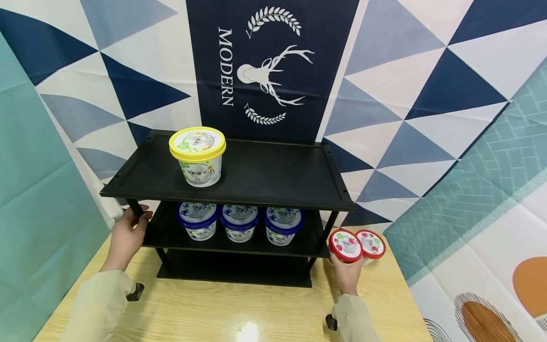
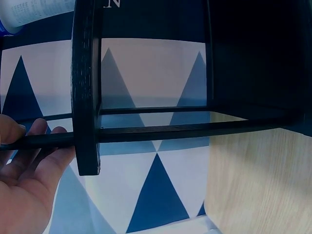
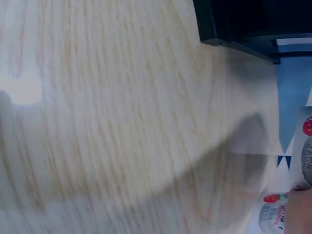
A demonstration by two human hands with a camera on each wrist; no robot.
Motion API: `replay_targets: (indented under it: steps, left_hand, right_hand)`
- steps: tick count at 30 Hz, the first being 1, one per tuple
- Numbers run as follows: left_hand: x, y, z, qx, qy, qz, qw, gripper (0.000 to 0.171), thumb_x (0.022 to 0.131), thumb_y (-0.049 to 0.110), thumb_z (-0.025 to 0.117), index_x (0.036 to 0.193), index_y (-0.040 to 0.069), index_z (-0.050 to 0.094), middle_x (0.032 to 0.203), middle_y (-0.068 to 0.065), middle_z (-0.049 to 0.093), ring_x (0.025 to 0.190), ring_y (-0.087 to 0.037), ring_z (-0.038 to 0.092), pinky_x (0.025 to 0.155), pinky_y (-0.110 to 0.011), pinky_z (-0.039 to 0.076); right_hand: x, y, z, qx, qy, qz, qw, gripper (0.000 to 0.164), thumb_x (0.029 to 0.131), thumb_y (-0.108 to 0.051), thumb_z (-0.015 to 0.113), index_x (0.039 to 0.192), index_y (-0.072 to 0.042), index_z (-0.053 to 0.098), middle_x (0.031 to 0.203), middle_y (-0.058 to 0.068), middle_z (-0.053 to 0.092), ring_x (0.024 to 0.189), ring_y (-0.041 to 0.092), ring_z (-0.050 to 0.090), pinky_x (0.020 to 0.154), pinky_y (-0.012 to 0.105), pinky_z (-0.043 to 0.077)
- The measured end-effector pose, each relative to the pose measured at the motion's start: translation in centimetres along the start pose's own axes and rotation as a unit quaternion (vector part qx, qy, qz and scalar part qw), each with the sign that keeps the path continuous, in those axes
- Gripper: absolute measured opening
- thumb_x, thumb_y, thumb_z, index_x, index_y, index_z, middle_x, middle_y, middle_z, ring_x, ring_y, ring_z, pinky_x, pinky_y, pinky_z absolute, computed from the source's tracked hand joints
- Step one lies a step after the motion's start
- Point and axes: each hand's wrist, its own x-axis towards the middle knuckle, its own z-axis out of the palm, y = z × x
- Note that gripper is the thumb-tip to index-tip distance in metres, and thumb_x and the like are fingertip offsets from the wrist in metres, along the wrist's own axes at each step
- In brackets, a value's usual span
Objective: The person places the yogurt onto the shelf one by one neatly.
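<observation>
A black three-tier shelf (image 1: 273,175) stands on the wooden table. My left hand (image 1: 128,235) grips its left front post (image 1: 135,207) just under the top tier; in the left wrist view the thumb and fingers (image 2: 61,163) wrap that dark bar. Off the shelf's right side, my right hand (image 1: 347,274) holds a red-lidded tub (image 1: 345,245) with strawberry pictures. Just behind it is a second red-lidded tub (image 1: 371,244). At the right wrist view's edge, the held tub (image 3: 307,146) shows beside the other tub (image 3: 271,214).
On the top tier stands a larger yellow-lidded tub (image 1: 198,156), left of centre. Three blue-lidded tubs (image 1: 240,223) line the middle tier. A patterned cloth wall (image 1: 380,95) rises behind the shelf, and the table (image 1: 239,308) extends in front.
</observation>
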Motion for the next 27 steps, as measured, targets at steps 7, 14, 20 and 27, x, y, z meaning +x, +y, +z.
replay_targets:
  steps: [7, 14, 20, 27]
  left_hand:
    - [-0.1, 0.1, 0.1, 0.001, 0.007, 0.008, 0.9999, 0.026, 0.098, 0.013, 0.041, 0.117, 0.0, 0.054, 0.112, -0.024, 0.062, 0.081, 0.024, 0.039, 0.069, -0.004, 0.037]
    - [-0.1, 0.1, 0.1, 0.0, 0.008, 0.011, 0.9999, 0.026, 0.099, 0.013, 0.04, 0.117, 0.0, 0.053, 0.113, -0.025, 0.062, 0.081, 0.024, 0.039, 0.067, -0.003, 0.037]
    - [-0.1, 0.1, 0.1, 0.002, 0.008, 0.01, 0.9999, 0.026, 0.098, 0.013, 0.04, 0.117, 0.0, 0.053, 0.113, -0.025, 0.062, 0.08, 0.024, 0.038, 0.067, -0.005, 0.037]
    - [-0.1, 0.1, 0.1, 0.002, 0.009, 0.009, 0.9999, 0.026, 0.098, 0.013, 0.04, 0.117, 0.0, 0.053, 0.114, -0.025, 0.062, 0.081, 0.025, 0.037, 0.068, -0.004, 0.036]
  right_hand:
    - [-0.2, -1.4, -0.8, 0.013, 0.022, -0.001, 1.0, 0.104, 0.071, -0.024, 0.082, 0.144, -0.006, 0.009, 0.144, 0.019, 0.026, 0.131, 0.029, 0.031, 0.109, 0.048, 0.029]
    - [-0.3, -2.6, -1.6, -0.021, 0.022, -0.036, 0.999, 0.1, 0.072, -0.021, 0.082, 0.146, -0.004, 0.017, 0.141, 0.019, 0.035, 0.129, 0.029, 0.036, 0.108, 0.048, 0.031]
    - [-0.2, -3.3, -2.1, 0.001, 0.033, -0.046, 0.998, 0.105, 0.071, -0.019, 0.081, 0.146, -0.004, 0.01, 0.142, 0.021, 0.03, 0.131, 0.031, 0.032, 0.11, 0.049, 0.028]
    - [-0.2, -4.4, -2.6, 0.029, 0.045, -0.09, 0.995, 0.1, 0.07, -0.014, 0.082, 0.144, -0.005, 0.015, 0.14, 0.013, 0.034, 0.128, 0.025, 0.035, 0.109, 0.048, 0.028]
